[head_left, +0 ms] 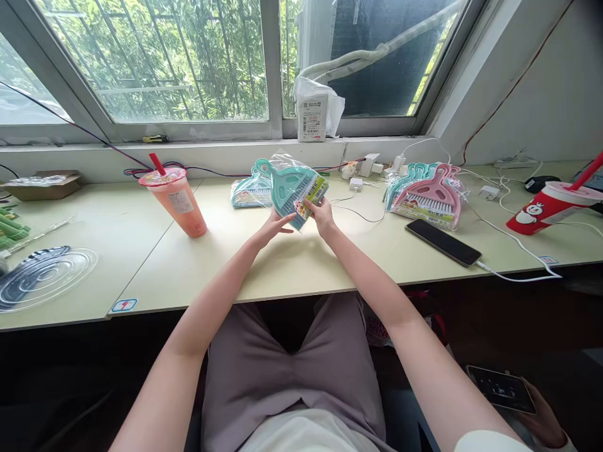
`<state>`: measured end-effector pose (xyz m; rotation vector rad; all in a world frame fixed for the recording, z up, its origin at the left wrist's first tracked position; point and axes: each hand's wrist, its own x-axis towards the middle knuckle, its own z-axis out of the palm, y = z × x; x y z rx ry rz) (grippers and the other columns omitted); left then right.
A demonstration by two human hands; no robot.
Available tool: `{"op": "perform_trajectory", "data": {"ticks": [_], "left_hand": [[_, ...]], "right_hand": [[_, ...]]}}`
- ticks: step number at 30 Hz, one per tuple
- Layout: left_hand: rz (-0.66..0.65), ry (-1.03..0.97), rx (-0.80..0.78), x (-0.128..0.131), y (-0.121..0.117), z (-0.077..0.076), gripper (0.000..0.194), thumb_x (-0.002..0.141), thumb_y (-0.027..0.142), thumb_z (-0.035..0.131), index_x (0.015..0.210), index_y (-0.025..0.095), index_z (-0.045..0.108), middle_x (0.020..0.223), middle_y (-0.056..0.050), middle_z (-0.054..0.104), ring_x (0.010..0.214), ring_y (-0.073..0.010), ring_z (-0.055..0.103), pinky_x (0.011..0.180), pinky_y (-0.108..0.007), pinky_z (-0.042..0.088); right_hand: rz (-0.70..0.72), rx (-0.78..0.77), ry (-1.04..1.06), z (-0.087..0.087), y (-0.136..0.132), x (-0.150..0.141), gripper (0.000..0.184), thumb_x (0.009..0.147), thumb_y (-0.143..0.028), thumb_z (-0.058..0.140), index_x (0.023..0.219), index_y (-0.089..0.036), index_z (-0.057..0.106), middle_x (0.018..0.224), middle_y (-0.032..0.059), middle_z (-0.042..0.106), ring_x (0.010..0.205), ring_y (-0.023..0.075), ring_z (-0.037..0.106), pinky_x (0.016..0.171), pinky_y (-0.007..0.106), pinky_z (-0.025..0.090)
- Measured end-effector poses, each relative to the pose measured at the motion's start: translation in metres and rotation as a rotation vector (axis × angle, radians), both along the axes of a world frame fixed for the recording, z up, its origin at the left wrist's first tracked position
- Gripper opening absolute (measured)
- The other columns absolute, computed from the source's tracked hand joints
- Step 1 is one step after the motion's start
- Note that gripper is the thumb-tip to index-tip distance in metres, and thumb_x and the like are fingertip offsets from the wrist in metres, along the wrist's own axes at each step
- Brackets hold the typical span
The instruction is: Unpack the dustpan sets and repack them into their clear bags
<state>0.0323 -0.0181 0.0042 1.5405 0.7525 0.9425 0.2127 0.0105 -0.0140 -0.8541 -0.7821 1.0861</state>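
Observation:
A turquoise dustpan and brush set (287,184) in a clear plastic bag with a printed label is held tilted above the table. My right hand (321,216) grips its lower right corner by the label, thumb in front. At the lower left edge of the bag is my left hand (276,229), fingers stretched out and apart, touching or very close to it. Just behind lies another bagged turquoise dustpan set (252,190), partly hidden by the held one. To the right, a pink dustpan set (428,199) lies against several turquoise ones (393,188), all bagged.
A pink drink cup (174,201) stands left of my hands. A black phone (443,242) on a white cable lies to the right, before a red cup (546,207). Chargers (370,164) and wires run along the wall. Another person's hand (541,408) holds a phone at lower right.

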Motion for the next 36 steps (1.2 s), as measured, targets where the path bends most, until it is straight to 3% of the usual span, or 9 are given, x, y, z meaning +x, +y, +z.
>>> {"op": "perform_trajectory", "data": {"ticks": [6,13,17,23,30,36], "left_hand": [[0.087,-0.071,0.02,0.004,0.002,-0.004,0.087,0.074,0.052,0.081,0.147,0.027,0.042,0.136,-0.013,0.063,0.118,-0.0323,0.064,0.082,-0.042,0.062],[0.132,-0.154,-0.04,0.006,0.003,-0.001,0.082,0.076,0.065,0.073,0.141,0.025,0.046,0.138,-0.015,0.062,0.113,-0.0332,0.066,0.072,-0.041,0.063],[0.228,-0.132,-0.005,0.005,0.004,-0.003,0.089,0.065,0.049,0.085,0.141,0.024,0.045,0.126,-0.013,0.068,0.105,-0.0307,0.069,0.074,-0.042,0.063],[0.308,-0.163,-0.006,0.005,0.009,-0.007,0.079,0.062,0.034,0.08,0.134,0.023,0.05,0.117,-0.009,0.07,0.104,-0.03,0.069,0.081,-0.046,0.062],[0.371,-0.124,0.058,0.002,0.016,-0.009,0.074,0.061,0.033,0.08,0.129,0.021,0.053,0.114,-0.01,0.071,0.104,-0.0317,0.068,0.076,-0.041,0.061],[0.331,-0.126,0.072,0.0,0.014,-0.007,0.083,0.065,0.037,0.081,0.139,0.023,0.046,0.121,-0.012,0.069,0.106,-0.0314,0.069,0.077,-0.042,0.062]], "right_hand": [[0.012,0.046,-0.057,-0.005,0.004,-0.001,0.062,0.055,-0.039,0.097,0.099,-0.024,0.056,0.099,0.0025,0.074,0.097,0.023,0.073,0.089,0.041,0.063],[0.031,0.07,-0.11,-0.006,0.003,-0.002,0.06,0.06,-0.041,0.094,0.101,-0.024,0.053,0.103,0.0051,0.072,0.104,0.0265,0.071,0.093,0.047,0.061],[0.032,0.075,-0.134,-0.006,0.001,-0.005,0.061,0.059,-0.041,0.094,0.1,-0.024,0.053,0.103,0.0045,0.072,0.106,0.0265,0.071,0.094,0.048,0.062],[0.064,0.058,-0.101,-0.006,-0.003,-0.01,0.059,0.06,-0.042,0.094,0.099,-0.025,0.054,0.1,0.0012,0.073,0.099,0.0228,0.072,0.093,0.044,0.064],[0.218,0.03,-0.1,-0.001,-0.007,-0.008,0.056,0.067,-0.043,0.089,0.105,-0.027,0.052,0.107,0.001,0.072,0.099,0.0212,0.073,0.089,0.04,0.065],[0.257,0.067,-0.11,-0.001,-0.009,-0.008,0.073,0.051,-0.025,0.094,0.108,-0.028,0.049,0.107,-0.0008,0.073,0.103,0.0224,0.072,0.095,0.044,0.062]]}}
